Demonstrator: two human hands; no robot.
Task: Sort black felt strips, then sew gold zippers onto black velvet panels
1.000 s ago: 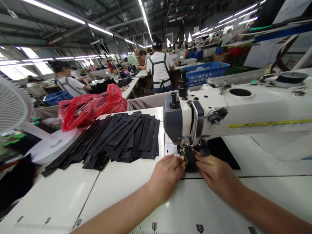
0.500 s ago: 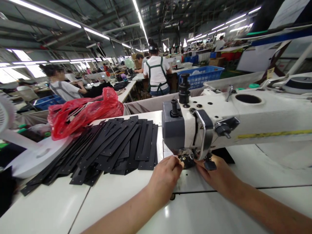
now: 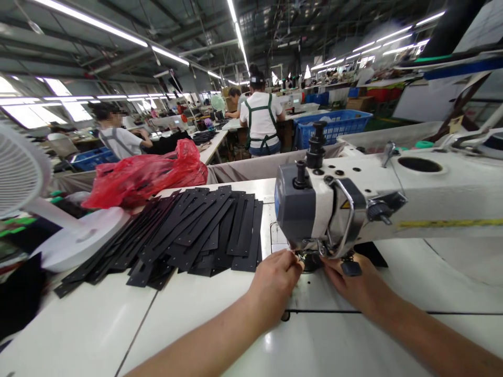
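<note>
A white and grey sewing machine point(image 3: 451, 193) stands on the white table point(image 3: 204, 309). Just left of its needle area is my left hand point(image 3: 277, 280), its fingers pinched together on something too small to make out. On the other side, my right hand point(image 3: 359, 280) is partly behind the presser parts, with its fingertips hidden. A black piece point(image 3: 371, 253) shows beyond my right hand, flat on the machine bed. Many black slotted strips point(image 3: 204, 230) lie in an overlapping pile left of the machine.
A white fan point(image 3: 82, 235) stands at the left, beside a red plastic bag point(image 3: 145, 178). Behind the table are a blue basket point(image 3: 334, 125), a person in a white shirt point(image 3: 261, 115) and another person at the left point(image 3: 121, 139).
The view has shifted left, so the machine, pile and hands appear further right and more of the fan shows. Both hands keep their places at the needle area.
</note>
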